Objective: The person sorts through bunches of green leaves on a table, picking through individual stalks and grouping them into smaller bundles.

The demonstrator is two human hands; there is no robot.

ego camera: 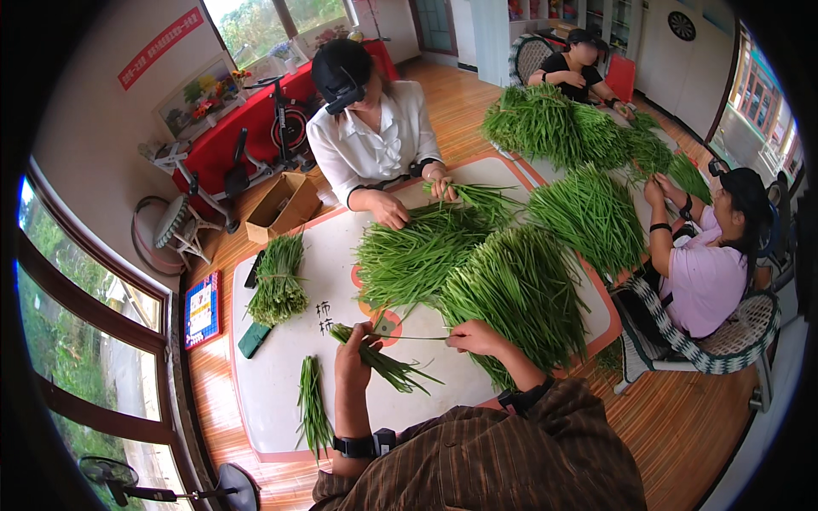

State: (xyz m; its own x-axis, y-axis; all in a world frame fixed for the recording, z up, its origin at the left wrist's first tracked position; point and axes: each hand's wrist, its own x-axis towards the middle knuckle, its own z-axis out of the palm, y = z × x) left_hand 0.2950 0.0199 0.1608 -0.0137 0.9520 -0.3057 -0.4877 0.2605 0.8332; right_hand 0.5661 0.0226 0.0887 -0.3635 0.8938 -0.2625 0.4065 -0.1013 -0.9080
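My left hand (353, 352) holds a small bunch of green chive-like stalks (386, 367) above the white table, its leafy ends pointing to the lower right. Between thumb and fingers, my right hand (476, 338) pinches the end of a single stalk (418, 338), which stretches nearly straight to the bunch in my left hand. Just beyond my right hand rises a large heap of loose stalks (517, 287). A slim bunch (312, 402) lies on the table left of my left forearm. Farther up on the left is a thicker tied bundle (278, 278).
Across the table (275, 383), a person in white (377, 140) handles stalks from another pile (415, 255). Two more people sit at the adjoining table, among further heaps (588, 217). A dark green case (254, 340) lies by the tied bundle. A cardboard box (283, 207) stands on the floor.
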